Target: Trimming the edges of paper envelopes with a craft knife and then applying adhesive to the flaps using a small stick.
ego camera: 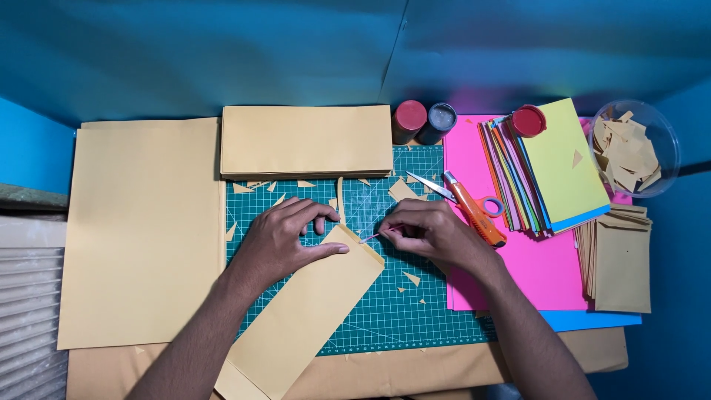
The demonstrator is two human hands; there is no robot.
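One long tan envelope (311, 311) lies slantwise across the green cutting mat (415, 311), its upper end near the mat's middle and its lower end running off the front edge. The left hand (285, 241) lies on that upper end, fingers spread and thumb flat along the flap edge, evidently to keep the paper from shifting. The right hand (429, 231) has its fingertips pinched together on a thin pink stick (370, 237) whose tip meets the envelope's corner. Scissors (433, 187) and an orange utility knife (474, 211) lie just beside the right hand, within reach. A stack of finished envelopes (306, 141) sits behind, paper scraps collected in a clear bowl (670, 144).
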